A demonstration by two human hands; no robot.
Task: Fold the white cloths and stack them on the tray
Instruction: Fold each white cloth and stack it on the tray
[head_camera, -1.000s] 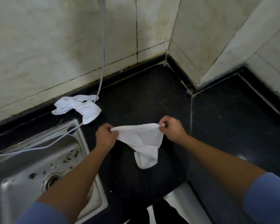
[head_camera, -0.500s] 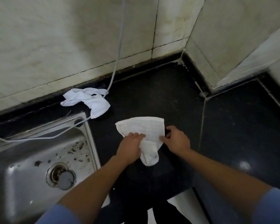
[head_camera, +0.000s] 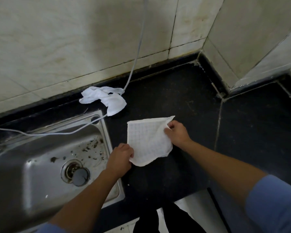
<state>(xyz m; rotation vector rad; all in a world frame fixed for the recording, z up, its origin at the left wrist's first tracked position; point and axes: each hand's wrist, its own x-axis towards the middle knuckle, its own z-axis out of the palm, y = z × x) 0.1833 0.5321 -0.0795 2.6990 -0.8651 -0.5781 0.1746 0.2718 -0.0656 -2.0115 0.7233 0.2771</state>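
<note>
1. Head view: a white cloth (head_camera: pixel 147 140) is lying spread nearly flat on the black desk (head_camera: pixel 183 101), its faint grid weave facing up.
2. The left hand (head_camera: pixel 120 159) is closing its grip on the cloth's near-left corner, just beside the steel sink's (head_camera: pixel 32 157) right rim.
3. The right hand (head_camera: pixel 176 133) is pinching the cloth's far-right edge, and the corner beyond that grip is sticking up a little in a point.
4. Between the two grips the cloth is lying smooth; its near-right edge is curling slightly.
5. Beyond the left grip, well apart from it, a second white cloth (head_camera: pixel 106 100) is lying crumpled by the wall.
6. A grey cord (head_camera: pixel 136 54) is hanging down the wall, running under the crumpled cloth and across the sink's far rim.
</note>
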